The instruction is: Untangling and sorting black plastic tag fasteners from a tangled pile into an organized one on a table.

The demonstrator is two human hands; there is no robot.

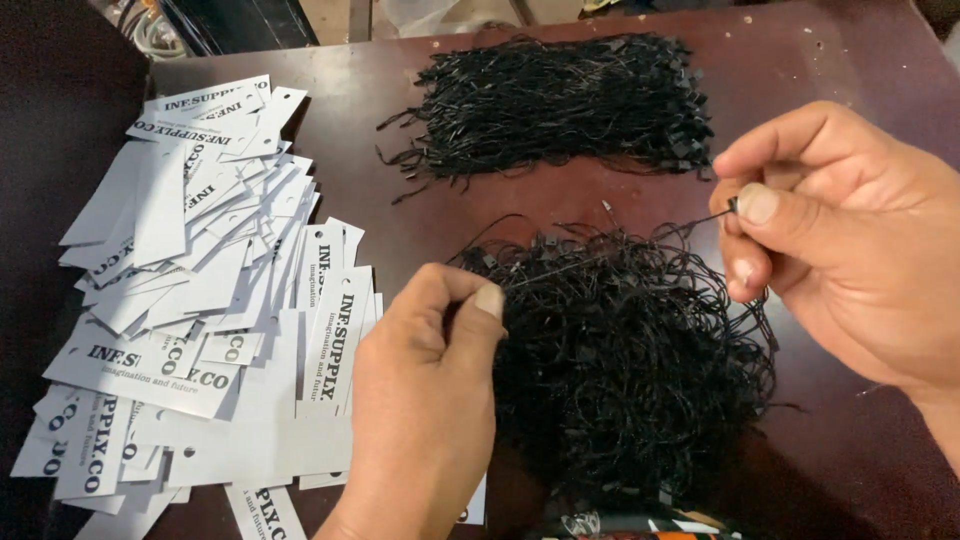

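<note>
Nearest the camera, the left hand [420, 400] was seen curled at the edge of a loose heap of black tag strings [630, 370]. Its thumb and fingers were pressed together, but what was pinched between them could not be told, because the tips were hidden against the heap. Just left of that hand, a big spread of white paper tags [200, 300] with dark print and small punched holes was laid out in overlapping rows. A little farther back on the right, the right hand [830, 250] was held above the heap. Its thumb and first finger were closed on the tip of one black string [700, 222], which was drawn out from the heap. The strings looked very light, thin and floppy, with small hard ends, and they were tangled, so several could easily be dragged up together. A single string was probably best taken by its hard end, not by the soft middle. Farthest away, a second, neater bundle of black strings [560, 105] was laid flat, well apart from both hands. Everything was set on a dark brown table [860, 60].
</note>
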